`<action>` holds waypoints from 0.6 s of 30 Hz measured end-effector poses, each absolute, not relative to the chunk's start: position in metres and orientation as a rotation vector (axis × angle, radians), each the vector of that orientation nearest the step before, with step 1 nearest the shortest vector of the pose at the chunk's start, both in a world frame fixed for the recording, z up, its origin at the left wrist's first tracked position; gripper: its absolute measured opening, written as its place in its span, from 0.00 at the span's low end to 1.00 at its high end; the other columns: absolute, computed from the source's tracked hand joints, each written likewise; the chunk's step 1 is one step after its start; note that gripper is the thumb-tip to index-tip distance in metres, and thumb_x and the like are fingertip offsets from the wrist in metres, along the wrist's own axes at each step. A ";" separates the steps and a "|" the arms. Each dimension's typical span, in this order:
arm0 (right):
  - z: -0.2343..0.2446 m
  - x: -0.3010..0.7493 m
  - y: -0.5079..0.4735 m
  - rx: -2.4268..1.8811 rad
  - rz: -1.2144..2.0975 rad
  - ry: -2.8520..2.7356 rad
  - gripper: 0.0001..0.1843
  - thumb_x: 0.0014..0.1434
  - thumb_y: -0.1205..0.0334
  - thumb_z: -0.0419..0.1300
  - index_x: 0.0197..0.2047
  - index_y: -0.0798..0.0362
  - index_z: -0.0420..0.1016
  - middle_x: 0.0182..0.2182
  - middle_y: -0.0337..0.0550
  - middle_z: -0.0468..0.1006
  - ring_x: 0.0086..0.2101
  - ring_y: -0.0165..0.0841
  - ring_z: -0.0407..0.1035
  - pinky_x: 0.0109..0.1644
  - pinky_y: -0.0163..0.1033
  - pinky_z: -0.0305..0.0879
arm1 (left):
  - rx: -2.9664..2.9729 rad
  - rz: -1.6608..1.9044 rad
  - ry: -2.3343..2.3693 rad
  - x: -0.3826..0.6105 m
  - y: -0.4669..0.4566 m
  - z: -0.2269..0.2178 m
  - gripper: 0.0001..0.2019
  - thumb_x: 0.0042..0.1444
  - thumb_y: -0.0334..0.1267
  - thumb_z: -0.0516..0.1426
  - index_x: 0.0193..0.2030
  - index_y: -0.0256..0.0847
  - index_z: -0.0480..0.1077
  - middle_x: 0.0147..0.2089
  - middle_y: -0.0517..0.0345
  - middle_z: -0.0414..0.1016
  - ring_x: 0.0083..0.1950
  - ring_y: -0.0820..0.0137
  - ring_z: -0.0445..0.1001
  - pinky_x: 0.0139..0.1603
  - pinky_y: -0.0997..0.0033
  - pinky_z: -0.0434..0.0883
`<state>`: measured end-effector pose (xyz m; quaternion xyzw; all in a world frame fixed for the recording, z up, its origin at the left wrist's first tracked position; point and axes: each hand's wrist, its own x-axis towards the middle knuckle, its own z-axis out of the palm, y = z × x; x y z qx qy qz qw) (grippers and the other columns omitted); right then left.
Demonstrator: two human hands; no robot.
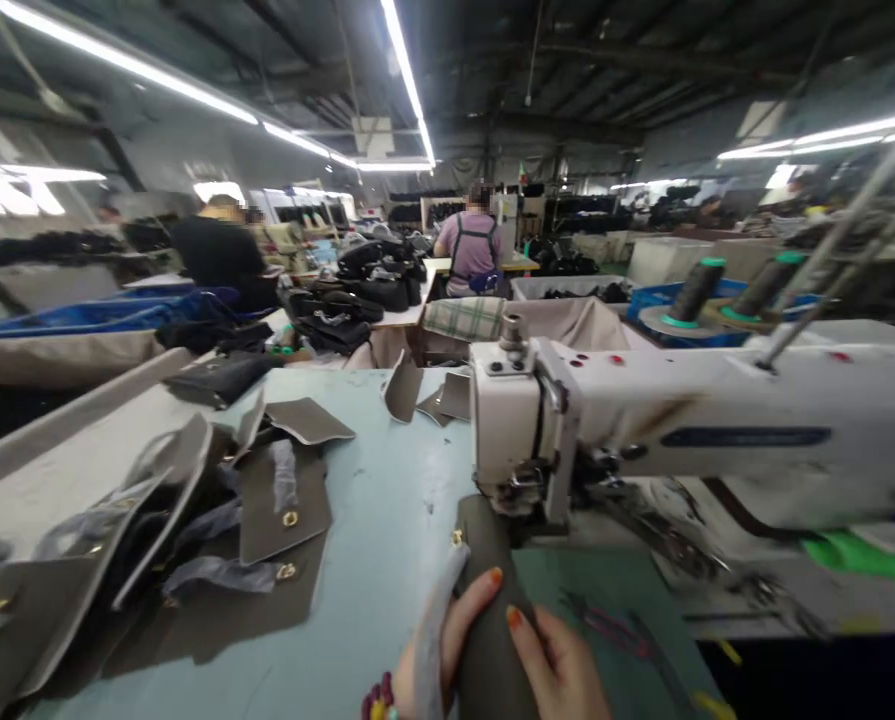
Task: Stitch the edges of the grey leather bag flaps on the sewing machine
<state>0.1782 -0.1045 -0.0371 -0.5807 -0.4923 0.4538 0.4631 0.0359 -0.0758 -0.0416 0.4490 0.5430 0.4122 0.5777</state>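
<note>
Under the head of a white sewing machine (511, 430) lies the far end of a dark grey-brown panel (484, 600), its sides curved downward. My left hand (447, 645) grips the panel's left side, thumb on top; a beaded bracelet circles the wrist. From the other side, my right hand (559, 660) holds the same panel, thumb pressed on its surface and the fingers partly hidden. Near the needle area, a small gold-coloured metal fitting (457, 538) sits on the panel, and a pale wrapped strip (436, 630) runs from it over my left hand.
Similar panels with wrapped fittings (286, 520) are heaped on the left of the pale blue tabletop (387, 470). Pink-handled snips (616, 630) lie right of my right hand. Thread cones (694, 290) stand behind the machine. Two people (473, 245) work further back among piles of black goods.
</note>
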 end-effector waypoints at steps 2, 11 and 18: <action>-0.033 0.179 -0.108 -1.460 1.160 -1.251 0.31 0.61 0.34 0.53 0.30 0.56 0.75 0.25 0.46 0.77 0.29 0.37 0.70 0.30 0.34 0.64 | 1.087 0.962 1.226 0.028 -0.077 -0.046 0.30 0.56 0.62 0.54 0.57 0.45 0.73 0.56 0.46 0.77 0.57 0.49 0.76 0.59 0.50 0.74; -0.018 0.174 -0.114 -1.510 1.235 -1.229 0.30 0.64 0.37 0.50 0.28 0.57 0.68 0.25 0.43 0.70 0.28 0.32 0.62 0.31 0.33 0.56 | 1.034 0.826 1.245 0.024 -0.078 -0.037 0.26 0.60 0.59 0.51 0.58 0.49 0.71 0.48 0.48 0.81 0.50 0.49 0.80 0.47 0.48 0.81; -0.019 0.176 -0.114 -1.495 1.288 -1.204 0.28 0.64 0.40 0.50 0.29 0.57 0.69 0.27 0.45 0.73 0.30 0.33 0.64 0.33 0.34 0.57 | 0.810 0.820 1.269 0.034 -0.076 -0.024 0.26 0.57 0.58 0.57 0.57 0.46 0.71 0.46 0.47 0.82 0.48 0.44 0.80 0.48 0.41 0.79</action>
